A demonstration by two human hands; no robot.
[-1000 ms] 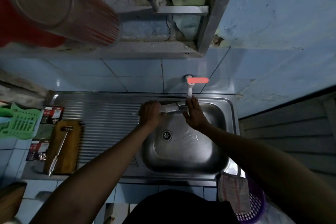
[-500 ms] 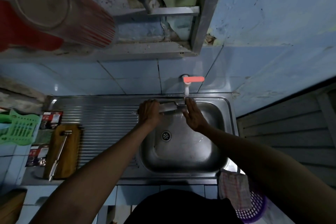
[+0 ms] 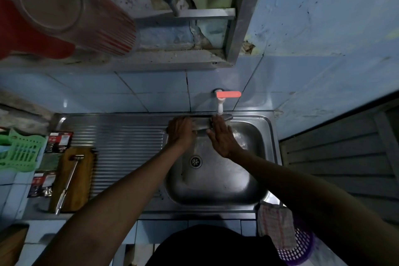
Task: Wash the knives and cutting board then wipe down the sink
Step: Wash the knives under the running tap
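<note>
Rinsing under the tap, the left hand grips the knife by its handle, blade running crosswise rightward, where the right hand, fingers flat and straight, rubs along it above the sink.

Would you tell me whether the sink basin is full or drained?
Drained: the sink shows its bare metal floor and the open drain.
</note>
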